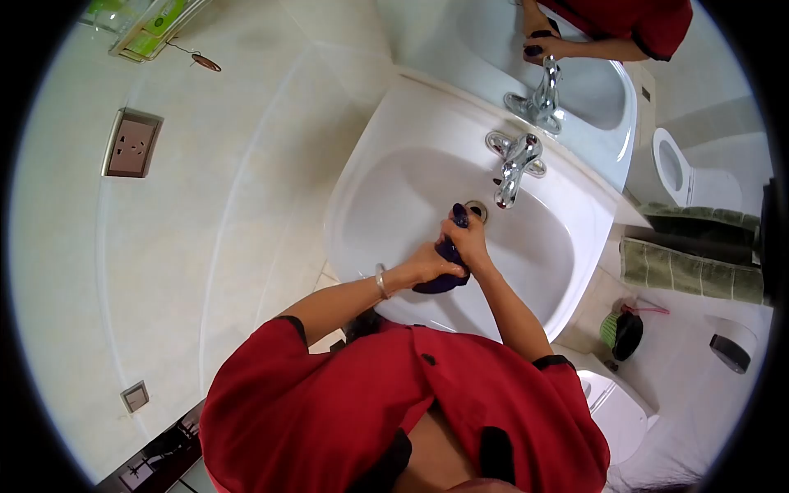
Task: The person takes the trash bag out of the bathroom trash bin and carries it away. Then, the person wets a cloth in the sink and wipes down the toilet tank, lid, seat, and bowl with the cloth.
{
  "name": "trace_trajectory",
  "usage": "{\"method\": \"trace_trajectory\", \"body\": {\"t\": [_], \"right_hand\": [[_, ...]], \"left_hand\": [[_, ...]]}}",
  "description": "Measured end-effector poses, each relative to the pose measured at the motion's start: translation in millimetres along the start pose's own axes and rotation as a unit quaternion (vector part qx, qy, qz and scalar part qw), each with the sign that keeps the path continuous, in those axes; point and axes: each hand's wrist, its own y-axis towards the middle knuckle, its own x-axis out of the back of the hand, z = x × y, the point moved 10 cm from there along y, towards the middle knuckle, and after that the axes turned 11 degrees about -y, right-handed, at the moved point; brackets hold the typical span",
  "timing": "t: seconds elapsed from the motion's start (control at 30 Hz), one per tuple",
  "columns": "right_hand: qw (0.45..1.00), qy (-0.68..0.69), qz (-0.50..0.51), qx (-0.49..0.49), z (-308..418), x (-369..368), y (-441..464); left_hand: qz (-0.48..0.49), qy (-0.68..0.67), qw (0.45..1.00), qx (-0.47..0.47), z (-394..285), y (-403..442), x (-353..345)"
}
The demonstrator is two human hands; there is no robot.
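Observation:
A bunched dark purple cloth [440, 284] is held in both hands over the basin of a white sink [362, 205]. My left hand [429, 264] is wrapped round its lower part, with a bracelet on the wrist. Higher up, my right hand [468, 237] grips the cloth close to the drain [476, 213]. A bit of the cloth sticks out above the right fingers. The chrome faucet [518, 168] stands just right of and above the hands; whether water runs from it cannot be made out.
Behind the sink a mirror [485, 41] reflects the faucet and arms. Green towels [690, 269] hang at the right, above a toilet [612, 411]. On the left wall are a socket [133, 145] and a wire rack [148, 41] with bottles.

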Motion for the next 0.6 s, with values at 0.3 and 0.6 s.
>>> {"method": "trace_trajectory", "body": {"t": [0.3,0.6], "right_hand": [[0.928,-0.238,-0.286,0.014,-39.6,66.9,-10.9],[0.930,0.366,-0.011,-0.024,19.7,34.0,-71.9]], "left_hand": [[-0.013,0.335,0.939,-0.076,-10.3,24.5,-10.0],[0.324,-0.390,0.799,0.323,4.3,-69.3,-95.6]]}}
